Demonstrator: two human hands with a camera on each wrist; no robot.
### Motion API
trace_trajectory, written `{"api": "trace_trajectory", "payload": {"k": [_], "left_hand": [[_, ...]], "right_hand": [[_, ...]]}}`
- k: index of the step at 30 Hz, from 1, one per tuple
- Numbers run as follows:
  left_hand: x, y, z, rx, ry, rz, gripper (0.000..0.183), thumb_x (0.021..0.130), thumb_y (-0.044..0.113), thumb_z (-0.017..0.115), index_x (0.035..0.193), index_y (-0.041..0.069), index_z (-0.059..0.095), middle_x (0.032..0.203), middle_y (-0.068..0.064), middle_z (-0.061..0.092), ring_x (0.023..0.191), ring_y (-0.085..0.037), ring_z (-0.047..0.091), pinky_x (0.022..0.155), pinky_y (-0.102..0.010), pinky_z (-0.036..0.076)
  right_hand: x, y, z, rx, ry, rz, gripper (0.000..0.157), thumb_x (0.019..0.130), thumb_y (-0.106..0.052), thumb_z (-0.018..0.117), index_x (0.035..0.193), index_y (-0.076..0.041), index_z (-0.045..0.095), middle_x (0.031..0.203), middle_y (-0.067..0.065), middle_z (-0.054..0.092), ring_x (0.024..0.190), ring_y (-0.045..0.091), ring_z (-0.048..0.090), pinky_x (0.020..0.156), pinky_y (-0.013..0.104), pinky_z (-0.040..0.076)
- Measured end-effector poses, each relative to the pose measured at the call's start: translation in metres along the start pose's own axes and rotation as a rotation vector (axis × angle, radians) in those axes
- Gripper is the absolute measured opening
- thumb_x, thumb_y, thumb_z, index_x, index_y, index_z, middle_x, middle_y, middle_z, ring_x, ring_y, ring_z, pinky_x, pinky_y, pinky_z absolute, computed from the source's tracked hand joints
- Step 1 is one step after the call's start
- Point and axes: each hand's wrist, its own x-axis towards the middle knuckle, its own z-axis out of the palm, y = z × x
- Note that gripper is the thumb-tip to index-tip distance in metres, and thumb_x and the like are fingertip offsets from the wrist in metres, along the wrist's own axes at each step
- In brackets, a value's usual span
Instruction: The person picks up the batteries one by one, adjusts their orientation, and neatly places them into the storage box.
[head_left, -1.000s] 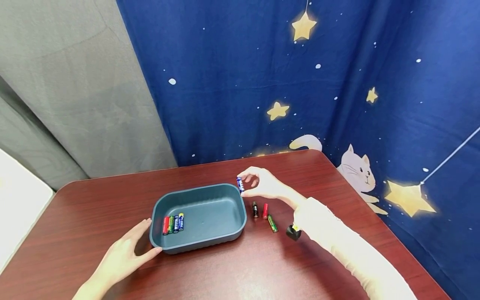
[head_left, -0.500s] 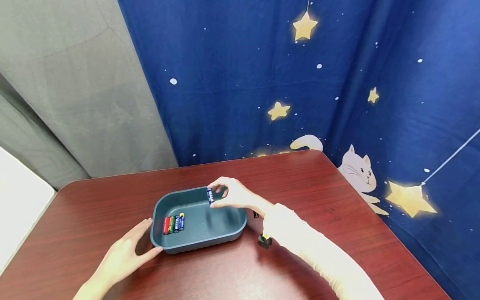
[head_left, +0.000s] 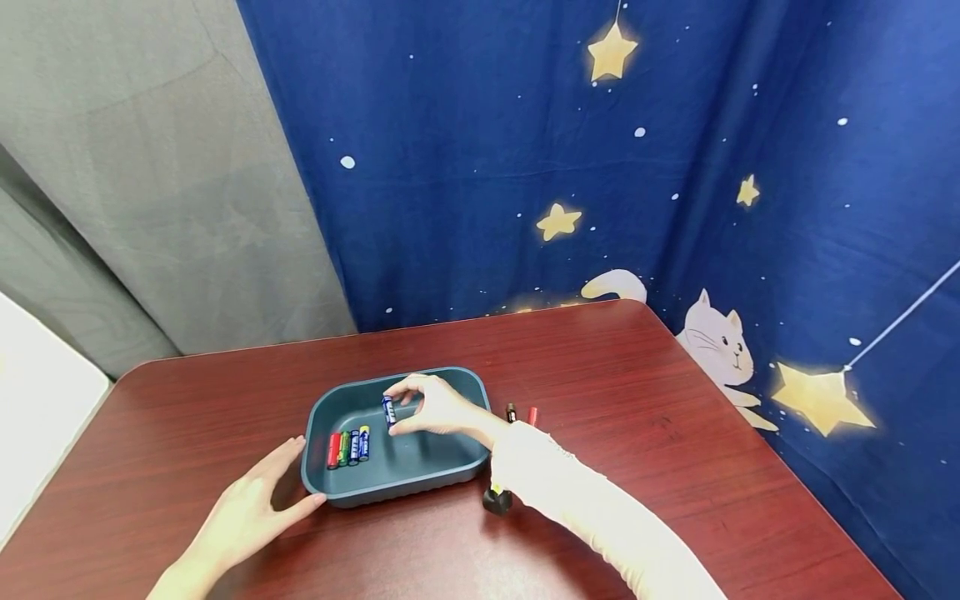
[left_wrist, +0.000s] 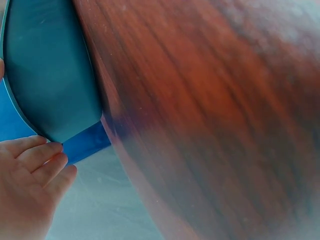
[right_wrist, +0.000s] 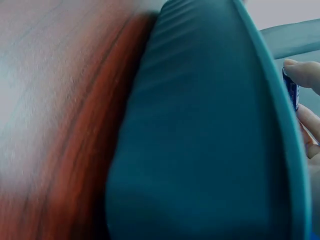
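In the head view, the person's right hand (head_left: 438,407) pinches a blue-and-white cylindrical battery (head_left: 389,412) between thumb and fingertips, over the dark teal plastic bin (head_left: 408,490). Inside, at the left end, a red battery (head_left: 333,451), a green battery (head_left: 343,448), a dark blue battery (head_left: 354,447) and a yellow-ended blue battery (head_left: 363,443) lie side by side. The left hand (head_left: 243,508), fingers extended and thumb spread, touches the bin's left end. A black battery (head_left: 511,412) and a small red cylinder (head_left: 533,416), partly hidden by the sleeve (head_left: 592,508), lie on the reddish-brown wooden table (head_left: 187,417) beyond the bin's right end. The left wrist view shows straight fingertips against the rim; the right wrist view shows the pinched battery past the bin's wall.
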Motion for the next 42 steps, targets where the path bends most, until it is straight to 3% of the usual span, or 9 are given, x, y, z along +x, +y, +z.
{"api": "trace_trajectory", "payload": {"k": [7,26,32,42], "left_hand": [[0.001,0.001,0.0,0.0,0.004,0.008,0.085,0.074,0.06,0.062,0.135,0.005,0.041,0.133,-0.019,0.044,0.119,-0.036,0.043,0.086,-0.058,0.041],[0.0,0.001,0.0,-0.013,0.027,0.032,0.083,0.074,0.058,0.063,0.134,0.006,0.042,0.132,-0.017,0.045,0.118,-0.035,0.044,0.086,-0.057,0.042],[0.0,-0.001,0.001,-0.011,0.024,0.031,0.083,0.074,0.059,0.063,0.135,0.007,0.042,0.133,-0.017,0.044,0.118,-0.035,0.044,0.086,-0.057,0.042],[-0.002,-0.004,0.001,-0.006,0.046,0.048,0.082,0.074,0.057,0.065,0.134,0.007,0.042,0.132,-0.017,0.045,0.118,-0.035,0.044,0.087,-0.056,0.042]], "right_hand": [[0.004,0.003,0.013,-0.079,0.043,0.109,0.05,0.065,-0.019,0.082,0.11,-0.009,0.064,0.099,0.0,0.062,0.086,0.012,0.056,0.074,0.016,0.044],[0.014,0.0,0.046,-0.175,0.019,0.309,0.044,0.06,-0.02,0.084,0.1,-0.009,0.068,0.086,-0.002,0.065,0.062,0.0,0.048,0.057,0.012,0.041],[0.013,0.0,0.052,-0.287,-0.002,0.313,0.044,0.06,-0.023,0.084,0.099,-0.01,0.068,0.086,-0.004,0.066,0.075,0.001,0.055,0.068,0.011,0.041],[0.014,-0.002,0.059,-0.376,-0.022,0.262,0.046,0.06,-0.024,0.085,0.099,-0.009,0.067,0.087,-0.002,0.065,0.078,0.003,0.055,0.07,0.01,0.041]]}}
